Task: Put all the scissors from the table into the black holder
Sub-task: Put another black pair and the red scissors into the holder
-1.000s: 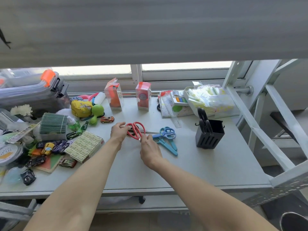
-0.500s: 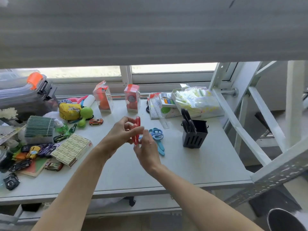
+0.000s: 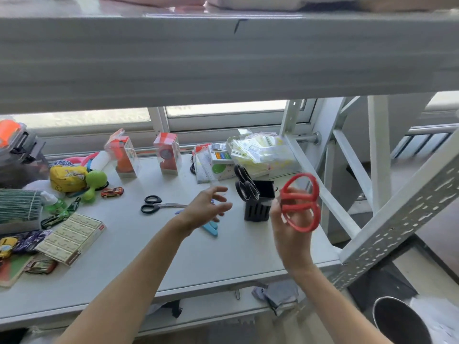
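Above the right end of the table [image 3: 223,264], the red scissors [image 3: 300,201] are held up in the air by the right hand [image 3: 291,227]. The two big handle loops point toward the camera, one over the other, and the blades are hidden behind the hand. The fingers are closed around the scissors just under the loops, and the forearm rises steeply from the lower right corner. The scissors are just right of the black holder [image 3: 258,204], higher than its rim and not inside it.

The holder stands upright on the table and one pair of black-handled scissors [image 3: 244,186] already sticks out of it, leaning to the left.

The left hand [image 3: 207,207] hovers over the middle of the table with the palm turned down and the fingers spread apart, holding nothing. Partly hidden under it lie the blue scissors [image 3: 211,228] on the table. Further left, another pair of black scissors [image 3: 159,206] lies flat, with the blades pointing right toward the left hand.
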Demonstrator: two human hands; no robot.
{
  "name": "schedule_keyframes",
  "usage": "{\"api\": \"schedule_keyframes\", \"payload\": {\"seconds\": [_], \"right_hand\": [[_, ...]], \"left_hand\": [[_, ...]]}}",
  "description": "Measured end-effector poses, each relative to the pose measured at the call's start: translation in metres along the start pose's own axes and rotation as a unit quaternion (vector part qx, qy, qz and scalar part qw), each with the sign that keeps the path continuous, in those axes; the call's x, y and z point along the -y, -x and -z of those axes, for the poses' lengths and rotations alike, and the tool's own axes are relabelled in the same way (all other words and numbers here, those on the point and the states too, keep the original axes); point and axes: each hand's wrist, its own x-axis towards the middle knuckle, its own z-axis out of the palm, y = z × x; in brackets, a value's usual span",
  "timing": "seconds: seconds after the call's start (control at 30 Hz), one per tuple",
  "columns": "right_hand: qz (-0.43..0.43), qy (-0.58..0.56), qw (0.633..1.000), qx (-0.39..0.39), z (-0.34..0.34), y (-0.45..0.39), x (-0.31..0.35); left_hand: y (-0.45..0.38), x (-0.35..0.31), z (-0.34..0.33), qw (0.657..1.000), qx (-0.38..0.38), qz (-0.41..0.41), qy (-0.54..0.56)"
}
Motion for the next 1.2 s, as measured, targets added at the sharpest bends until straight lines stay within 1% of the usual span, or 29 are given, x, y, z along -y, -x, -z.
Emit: {"api": "schedule_keyframes", "payload": {"seconds": [0.07, 0.13, 0.23, 0.33, 0.4, 0.47, 0.6, 0.73, 0.83, 0.9, 1.0, 1.07, 1.1, 1.13, 1.2], "right_hand": [[0.005, 0.027, 1.000, -0.013, 0.004, -0.026, 0.000], [-0.006, 0.062, 0.998, -0.004, 0.003, -0.047, -0.005], [-0.024, 0.144, 0.988, 0.049, -0.005, -0.066, -0.019], [-0.013, 0.280, 0.951, 0.131, -0.016, -0.074, -0.029], [0.004, 0.337, 0.926, 0.169, -0.022, -0.074, -0.032], [0.015, 0.371, 0.907, 0.199, -0.025, -0.076, -0.033], [-0.018, 0.409, 0.873, 0.266, -0.025, -0.085, -0.028], [-0.077, 0.400, 0.848, 0.338, -0.023, -0.093, -0.018], [-0.090, 0.382, 0.842, 0.371, -0.020, -0.097, -0.009], [-0.107, 0.367, 0.841, 0.384, -0.016, -0.098, -0.005], [-0.130, 0.329, 0.853, 0.384, -0.005, -0.095, -0.001], [-0.106, 0.301, 0.882, 0.347, 0.002, -0.089, 0.003], [-0.076, 0.288, 0.905, 0.303, 0.004, -0.084, 0.007], [-0.035, 0.274, 0.930, 0.242, 0.004, -0.078, 0.012], [0.054, 0.226, 0.967, 0.108, -0.001, -0.062, 0.026]], "left_hand": [[-0.012, -0.001, -0.013, 1.000, 0.013, -0.003, -0.022], [-0.022, -0.002, -0.025, 0.999, 0.023, -0.007, -0.038], [-0.031, -0.005, -0.039, 0.999, 0.011, -0.014, -0.048], [-0.035, -0.005, -0.049, 0.999, -0.008, -0.018, -0.045], [-0.037, -0.003, -0.051, 0.999, -0.019, -0.025, -0.042], [-0.040, -0.001, -0.052, 0.999, -0.026, -0.026, -0.039], [-0.043, 0.000, -0.053, 0.999, -0.027, -0.021, -0.026], [-0.045, -0.003, -0.055, 0.999, -0.028, -0.039, -0.020], [-0.048, -0.003, -0.057, 0.999, -0.029, -0.028, -0.005], [-0.049, -0.001, -0.057, 0.999, -0.026, -0.036, -0.004], [-0.047, 0.004, -0.053, 0.999, -0.017, -0.044, 0.001], [-0.044, 0.010, -0.043, 0.998, -0.027, -0.046, 0.021], [-0.043, 0.015, -0.034, 0.997, -0.047, -0.055, 0.028], [-0.041, 0.021, -0.024, 0.994, -0.082, -0.062, 0.029], [-0.036, 0.038, 0.000, 0.981, -0.186, -0.048, 0.020]]}}
